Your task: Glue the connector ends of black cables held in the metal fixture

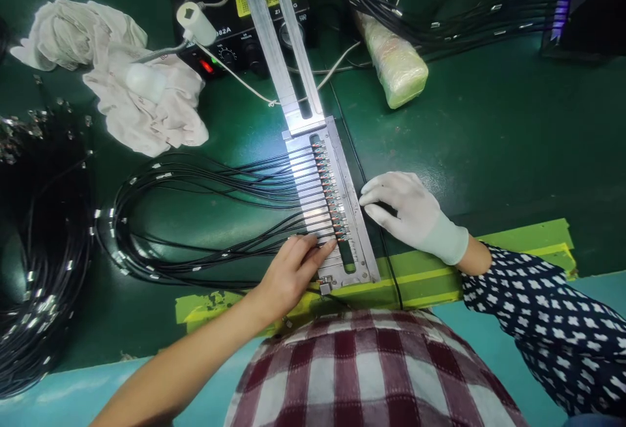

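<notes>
A metal fixture (362, 254) lies on the green table, with a row of black cables (254, 186) laid across it. Their small wired connector ends (332, 195) line up along its slot. My bare left hand (291, 274) is at the near end of the row, thumb and fingers closed on a cable; the fingers partly hide it. Just below those fingers is a loose metal connector (325, 285). My right hand (408, 208), in a white glove, rests beside the fixture's right edge. Its fingers are loosely bent, thumb apart, with nothing visible in them.
Behind the fixture stands a black control box (235, 39) with two metal bars over it. White cloths (151, 101) lie at the back left, a cable bundle (44, 283) at far left. A wrapped yellowish block (398, 72) and more cables (440, 29) are at the back right.
</notes>
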### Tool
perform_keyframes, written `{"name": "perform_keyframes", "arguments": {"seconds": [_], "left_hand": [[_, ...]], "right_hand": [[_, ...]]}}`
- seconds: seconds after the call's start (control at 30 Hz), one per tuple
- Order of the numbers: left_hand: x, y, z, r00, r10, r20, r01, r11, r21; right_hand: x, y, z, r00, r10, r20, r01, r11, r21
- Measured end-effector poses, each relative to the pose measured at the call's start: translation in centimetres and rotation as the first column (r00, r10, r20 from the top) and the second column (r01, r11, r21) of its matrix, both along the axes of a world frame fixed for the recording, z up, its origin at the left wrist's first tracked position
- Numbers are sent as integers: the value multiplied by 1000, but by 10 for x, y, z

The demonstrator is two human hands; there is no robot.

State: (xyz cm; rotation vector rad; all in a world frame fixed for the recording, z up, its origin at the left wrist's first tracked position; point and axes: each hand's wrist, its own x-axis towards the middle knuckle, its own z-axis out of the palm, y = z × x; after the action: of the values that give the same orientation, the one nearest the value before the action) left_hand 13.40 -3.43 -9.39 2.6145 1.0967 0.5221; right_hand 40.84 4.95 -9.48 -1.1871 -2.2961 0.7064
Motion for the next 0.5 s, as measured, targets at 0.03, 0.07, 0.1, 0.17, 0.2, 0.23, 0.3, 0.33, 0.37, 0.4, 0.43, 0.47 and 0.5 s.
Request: {"name": "perform_keyframes", "arguments": {"seconds": [0.03, 0.07, 0.1, 0.17, 0.2, 0.23, 0.3, 0.33, 0.37, 0.4, 0.43, 0.47, 0.5], "left_hand": [[-1, -1, -1, 1000, 2, -3, -2, 1000, 5], [-2, -2, -2, 1000, 2, -6, -2, 1000, 11], [-2, -1, -3, 1000, -2, -8, 2, 1000, 17], [-5, 1, -4, 1000, -24, 2, 24, 999, 21], [-6, 2, -5, 999, -39, 19, 39, 999, 22], [-7, 3, -5, 998, -51, 41, 50, 999, 21], [-10, 3, -5, 996, -54, 76, 53, 999, 11], [-11, 2, -4, 996, -38, 82, 37, 999, 12], [-12, 1, -4, 997, -13, 75, 12, 1000, 23], [-13, -2, -2, 999, 11, 51, -13, 999, 38], [-13, -5, -1, 1000, 27, 16, -28, 998, 56], [-13, -7, 1, 999, 33, -22, -32, 997, 74], [-13, -10, 4, 997, 32, -64, -27, 996, 88]], "right_hand": [[0, 0, 0, 1000, -2, 1, 2, 1000, -5], [0, 0, 1, 1000, -6, 3, 6, 1000, -9], [0, 0, 1, 1000, -9, 4, 10, 1000, -12], [0, 1, 2, 1000, -10, 2, 11, 1000, -13], [0, 1, 3, 1000, -9, 0, 9, 1000, -12], [0, 1, 3, 1000, -9, -3, 9, 1000, -10], [-1, 1, 3, 1000, -9, -3, 9, 1000, -8], [-1, 1, 2, 1000, -10, -2, 10, 1000, -8], [-1, 1, 2, 1000, -11, -2, 11, 1000, -8], [-1, 1, 1, 1000, -11, -1, 11, 1000, -9], [-1, 1, 1, 1000, -12, -2, 12, 1000, -10], [-1, 1, 1, 1000, -13, -4, 13, 1000, -10], [-1, 1, 0, 1000, -13, -6, 13, 1000, -10]]}}
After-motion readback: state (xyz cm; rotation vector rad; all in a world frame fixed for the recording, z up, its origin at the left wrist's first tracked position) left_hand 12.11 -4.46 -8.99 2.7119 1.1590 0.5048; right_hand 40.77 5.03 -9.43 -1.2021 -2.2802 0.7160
